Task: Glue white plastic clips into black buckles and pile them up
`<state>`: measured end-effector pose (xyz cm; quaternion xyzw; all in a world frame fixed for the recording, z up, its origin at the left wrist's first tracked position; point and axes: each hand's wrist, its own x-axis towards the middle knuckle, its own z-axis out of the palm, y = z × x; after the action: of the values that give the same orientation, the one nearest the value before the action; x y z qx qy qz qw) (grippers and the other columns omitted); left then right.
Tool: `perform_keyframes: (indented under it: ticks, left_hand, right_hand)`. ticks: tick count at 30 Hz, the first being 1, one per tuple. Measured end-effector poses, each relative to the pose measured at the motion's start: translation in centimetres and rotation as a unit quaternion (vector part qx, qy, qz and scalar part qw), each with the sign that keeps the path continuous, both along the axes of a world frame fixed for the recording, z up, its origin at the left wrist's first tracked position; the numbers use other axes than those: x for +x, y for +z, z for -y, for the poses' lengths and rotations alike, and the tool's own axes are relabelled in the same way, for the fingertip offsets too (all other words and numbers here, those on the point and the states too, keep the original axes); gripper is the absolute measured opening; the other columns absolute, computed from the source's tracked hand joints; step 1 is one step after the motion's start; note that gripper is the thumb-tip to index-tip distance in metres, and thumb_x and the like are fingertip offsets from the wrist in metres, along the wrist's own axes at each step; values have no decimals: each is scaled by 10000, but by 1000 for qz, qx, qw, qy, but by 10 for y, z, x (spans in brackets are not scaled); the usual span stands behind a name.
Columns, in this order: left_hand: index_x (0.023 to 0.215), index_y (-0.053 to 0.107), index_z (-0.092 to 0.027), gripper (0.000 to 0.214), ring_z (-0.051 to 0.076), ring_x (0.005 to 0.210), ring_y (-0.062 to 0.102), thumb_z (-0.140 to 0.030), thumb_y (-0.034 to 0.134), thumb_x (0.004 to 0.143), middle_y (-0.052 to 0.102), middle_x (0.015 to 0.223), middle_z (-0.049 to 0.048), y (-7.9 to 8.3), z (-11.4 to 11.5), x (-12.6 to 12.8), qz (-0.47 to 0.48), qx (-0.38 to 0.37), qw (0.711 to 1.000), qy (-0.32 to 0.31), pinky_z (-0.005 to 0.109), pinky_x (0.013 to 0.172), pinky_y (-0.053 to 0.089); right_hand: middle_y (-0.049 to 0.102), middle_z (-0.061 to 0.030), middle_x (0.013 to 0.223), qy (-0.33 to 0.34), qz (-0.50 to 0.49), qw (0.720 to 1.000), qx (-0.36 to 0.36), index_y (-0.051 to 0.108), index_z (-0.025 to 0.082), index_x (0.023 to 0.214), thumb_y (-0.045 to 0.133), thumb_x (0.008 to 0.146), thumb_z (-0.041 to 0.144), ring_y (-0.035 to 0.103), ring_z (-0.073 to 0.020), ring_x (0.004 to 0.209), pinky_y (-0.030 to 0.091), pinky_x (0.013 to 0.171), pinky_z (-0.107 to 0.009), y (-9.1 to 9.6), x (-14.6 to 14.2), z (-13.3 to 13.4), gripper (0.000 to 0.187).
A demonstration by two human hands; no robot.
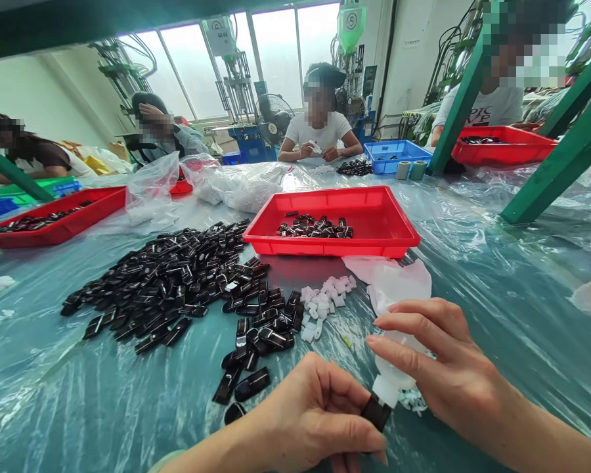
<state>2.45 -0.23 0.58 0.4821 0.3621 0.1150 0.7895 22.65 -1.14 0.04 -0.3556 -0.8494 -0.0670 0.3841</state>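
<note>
My left hand (315, 414) is closed around a small glossy black plastic piece (375, 412), pinched at its fingertips near the bottom middle. My right hand (438, 364) is beside it, fingers curled, pressing a small white plastic piece (387, 389) against the black one. A large heap of the same black pieces (177, 282) spreads over the plastic-covered table to the left. A little pile of white pieces (325, 299) lies just ahead of my hands, beside a crumpled clear bag (398, 282).
A red tray (374, 246) holding some black pieces stands ahead. Another red tray (64, 226) sits at far left, a blue tray (396, 152) and a third red one (502, 148) at the back. Several people sit around the table. Green frame legs (561, 157) slant at right.
</note>
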Motion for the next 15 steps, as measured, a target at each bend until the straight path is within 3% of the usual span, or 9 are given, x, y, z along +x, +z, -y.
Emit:
perform_keyframes:
  ticks: [7, 15]
  left_hand:
    - [724, 705, -83, 198, 55, 374, 510, -276, 713, 682, 590, 546, 20, -1, -2, -2, 17, -7, 1000, -3, 126, 398, 434]
    - [699, 702, -85, 215, 55, 364, 500, -298, 716, 672, 600, 558, 21, 1, -1, 0, 9, -7, 1000, 6, 132, 383, 416]
  right_hand:
    - [644, -69, 964, 1, 15, 1000, 13, 636, 201, 929, 416, 881, 50, 523, -224, 1003, 361, 838, -397, 7, 2, -1, 271]
    - [647, -64, 972, -30, 12, 999, 22, 627, 221, 990, 396, 894, 55, 524, -220, 1005, 358, 839, -410, 2, 1, 0, 300]
